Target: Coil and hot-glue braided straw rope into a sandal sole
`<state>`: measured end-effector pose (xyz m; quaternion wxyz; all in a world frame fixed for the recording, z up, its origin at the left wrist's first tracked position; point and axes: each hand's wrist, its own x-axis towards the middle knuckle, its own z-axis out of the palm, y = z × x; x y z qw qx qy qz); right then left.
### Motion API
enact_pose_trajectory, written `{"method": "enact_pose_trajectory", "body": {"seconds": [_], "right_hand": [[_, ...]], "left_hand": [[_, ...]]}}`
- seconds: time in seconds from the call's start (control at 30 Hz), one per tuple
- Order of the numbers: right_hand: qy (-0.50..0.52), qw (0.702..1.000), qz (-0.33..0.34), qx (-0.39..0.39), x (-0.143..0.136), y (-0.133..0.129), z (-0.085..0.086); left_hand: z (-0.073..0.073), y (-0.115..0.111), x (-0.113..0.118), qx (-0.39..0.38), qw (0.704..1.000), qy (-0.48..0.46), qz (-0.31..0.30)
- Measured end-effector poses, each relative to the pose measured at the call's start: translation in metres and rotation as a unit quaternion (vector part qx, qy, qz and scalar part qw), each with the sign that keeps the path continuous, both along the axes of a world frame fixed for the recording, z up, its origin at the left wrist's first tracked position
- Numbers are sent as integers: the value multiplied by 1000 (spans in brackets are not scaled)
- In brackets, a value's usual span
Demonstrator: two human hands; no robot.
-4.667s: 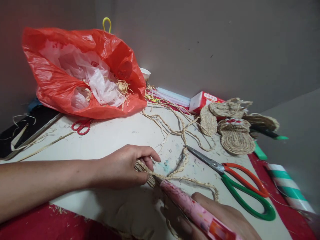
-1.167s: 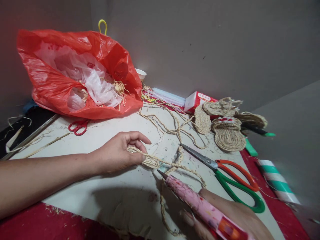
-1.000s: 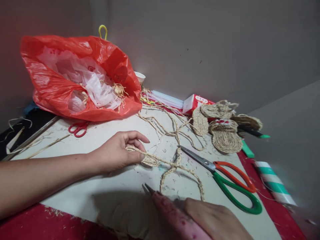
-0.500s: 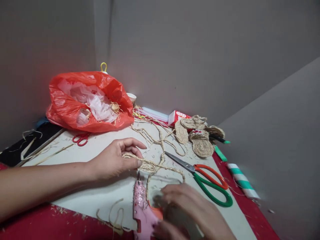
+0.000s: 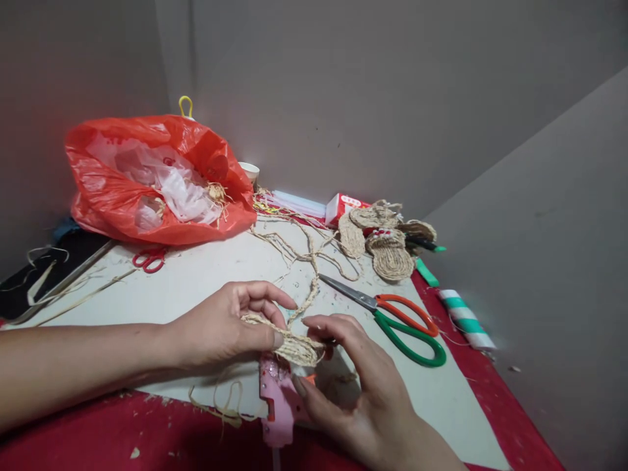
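Observation:
My left hand [image 5: 240,320] pinches a small oval sole of coiled straw braid [image 5: 297,348] between thumb and fingers. At the sole's right end, my right hand [image 5: 367,392] has its fingers curled at the braided straw cord [image 5: 314,288], with the thumb held apart below. The cord runs from the sole back across the white board. Under the sole lies a pink glue gun [image 5: 279,399], its nozzle hidden. Right of the hands, scissors with one orange and one green handle [image 5: 409,360] rest with their blades apart.
A red plastic bag [image 5: 127,229] stands at back left, with small red scissors [image 5: 150,259] before it. Several finished straw soles [image 5: 392,258] are piled by a red-and-white box [image 5: 343,206]. A green-and-white striped roll [image 5: 466,319] lies at the right edge of the white board [image 5: 196,268].
My right hand has moved up from beside the glue gun to the sole's right end. My left hand still holds the sole, now above the gun. The view has shifted slightly.

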<state>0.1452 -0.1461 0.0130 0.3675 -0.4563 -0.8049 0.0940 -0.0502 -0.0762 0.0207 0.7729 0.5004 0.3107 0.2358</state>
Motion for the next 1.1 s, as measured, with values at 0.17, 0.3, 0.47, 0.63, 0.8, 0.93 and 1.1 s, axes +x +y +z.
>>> {"method": "enact_pose_trajectory", "body": {"seconds": [0.17, 0.3, 0.47, 0.63, 0.8, 0.93, 1.1], "right_hand": [[12, 999, 29, 26, 1, 0, -2], [7, 998, 44, 37, 4, 1, -5], [11, 998, 61, 18, 7, -2, -5], [52, 994, 89, -19, 8, -4, -4], [69, 990, 118, -30, 10, -2, -3], [97, 986, 116, -78, 13, -4, -2], [94, 983, 115, -109, 19, -7, -3]], "left_hand": [[1, -1, 2, -65, 997, -33, -3], [-2, -1, 2, -129, 990, -55, -32], [-5, 1, 1, -157, 984, -44, -78], [-2, 1, 0, -74, 996, -15, -46], [0, -1, -3, 10, 999, 19, -48], [3, -1, -4, 59, 996, 57, -44], [6, -4, -3, 72, 993, 78, -44]]}}
